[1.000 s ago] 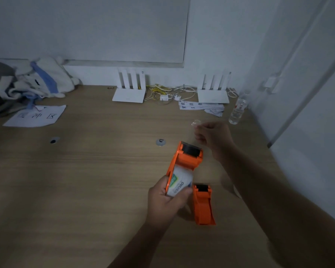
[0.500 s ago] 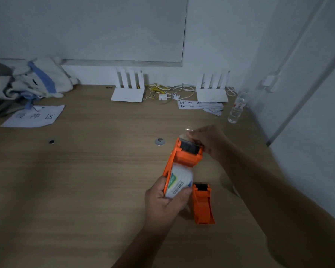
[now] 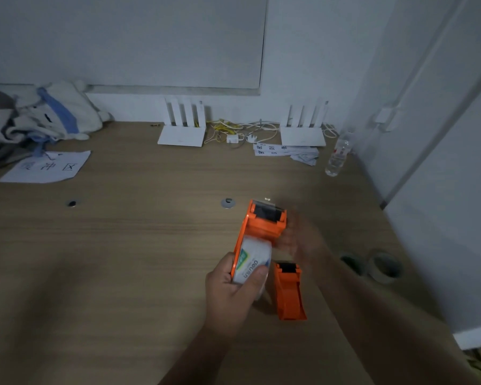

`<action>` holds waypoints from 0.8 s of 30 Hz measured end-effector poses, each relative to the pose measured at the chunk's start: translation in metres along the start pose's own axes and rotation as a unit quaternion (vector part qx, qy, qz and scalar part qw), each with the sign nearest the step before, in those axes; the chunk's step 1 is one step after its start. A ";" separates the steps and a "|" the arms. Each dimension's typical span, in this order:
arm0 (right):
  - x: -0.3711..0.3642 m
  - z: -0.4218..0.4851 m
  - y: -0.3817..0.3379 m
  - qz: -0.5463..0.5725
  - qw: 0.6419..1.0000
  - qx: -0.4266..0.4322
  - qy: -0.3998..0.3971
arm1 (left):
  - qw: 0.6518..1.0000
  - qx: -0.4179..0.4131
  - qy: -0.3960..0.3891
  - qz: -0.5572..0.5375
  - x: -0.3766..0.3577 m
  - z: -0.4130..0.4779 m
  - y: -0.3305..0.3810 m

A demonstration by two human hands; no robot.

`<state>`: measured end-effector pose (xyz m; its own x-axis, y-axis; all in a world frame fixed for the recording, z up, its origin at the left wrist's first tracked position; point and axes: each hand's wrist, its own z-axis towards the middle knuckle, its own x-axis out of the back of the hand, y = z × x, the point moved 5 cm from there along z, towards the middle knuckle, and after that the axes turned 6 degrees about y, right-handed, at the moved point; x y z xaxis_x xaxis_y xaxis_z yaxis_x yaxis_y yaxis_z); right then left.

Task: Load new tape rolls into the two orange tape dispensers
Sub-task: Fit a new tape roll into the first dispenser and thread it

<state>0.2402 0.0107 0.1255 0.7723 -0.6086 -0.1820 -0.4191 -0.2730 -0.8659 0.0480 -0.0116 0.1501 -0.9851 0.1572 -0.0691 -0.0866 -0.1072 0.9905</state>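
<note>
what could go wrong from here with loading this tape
The left hand grips the orange plastic tape dispenser low, thumb on the white tape roll; the roll might slip out.
The blurred right hand is beside its black cutter end and might get nicked.
The right forearm lies between the second orange dispenser and two dark tape rolls; it could knock either.
</note>
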 end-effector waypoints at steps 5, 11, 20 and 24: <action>-0.011 -0.025 0.063 0.040 0.994 -0.101 -0.026 | 1.000 0.013 0.018 -0.008 -0.002 0.002 -0.007; -0.015 -0.026 0.096 0.057 0.991 -0.120 0.003 | 1.000 0.006 0.012 0.017 -0.002 0.004 -0.012; -0.012 -0.055 0.083 -0.013 0.999 0.032 -0.040 | 0.991 -0.006 0.014 0.133 0.011 0.008 -0.039; -0.008 -0.052 0.092 -0.107 0.992 0.069 0.003 | 0.984 0.031 0.020 0.172 0.026 0.010 -0.066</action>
<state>0.1702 -0.0484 0.0717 0.8333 -0.5526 0.0162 -0.1754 -0.2921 -0.9402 0.0294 0.0089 0.0843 -0.9599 0.0835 0.2677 0.2606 -0.0874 0.9615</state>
